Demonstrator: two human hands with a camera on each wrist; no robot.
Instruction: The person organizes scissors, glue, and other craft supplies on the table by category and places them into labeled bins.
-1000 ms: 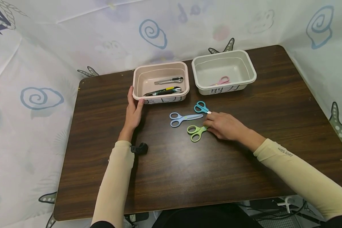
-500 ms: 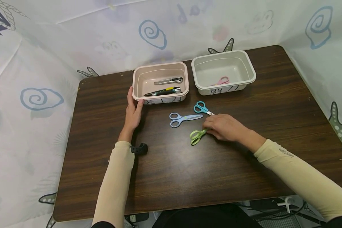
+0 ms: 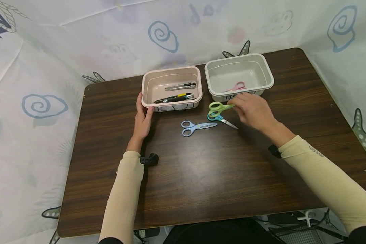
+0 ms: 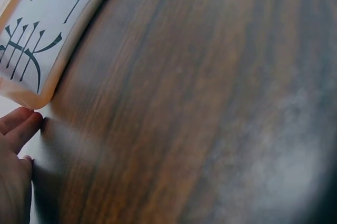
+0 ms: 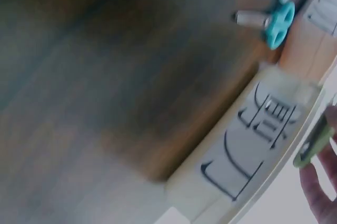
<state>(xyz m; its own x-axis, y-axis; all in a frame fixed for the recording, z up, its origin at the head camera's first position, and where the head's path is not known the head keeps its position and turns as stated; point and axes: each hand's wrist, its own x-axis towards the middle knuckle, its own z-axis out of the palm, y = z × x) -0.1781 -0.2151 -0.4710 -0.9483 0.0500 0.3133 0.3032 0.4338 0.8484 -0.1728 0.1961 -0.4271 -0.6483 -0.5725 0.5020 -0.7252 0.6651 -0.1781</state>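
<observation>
My right hand [image 3: 253,110] pinches a pair of green scissors [image 3: 222,107] by the blade end, in front of the grey-white bin [image 3: 240,96]. The handles point left, over the teal scissors [image 3: 217,117]. Close to the bin's rim, the right wrist view shows the green blades [image 5: 315,141] between finger and thumb. My left hand [image 3: 142,124] touches the front left corner of the pink bin [image 3: 170,72] with extended fingers and thumb. Light blue scissors [image 3: 198,126] lie on the table, left of the teal pair. Inside the grey-white bin lie pink scissors [image 3: 238,86].
In the pink bin are several utility knives, among them a silver one [image 3: 180,86] and a dark green one [image 3: 177,98]. Both bins stand near the back edge of the brown wooden table [image 3: 183,189]. A white printed curtain [image 3: 109,40] hangs behind and along the sides.
The right hand has lifted the green scissors off the table and carried them back toward the grey-white bin. The teal blades are now uncovered. My left hand stays at the pink bin.
</observation>
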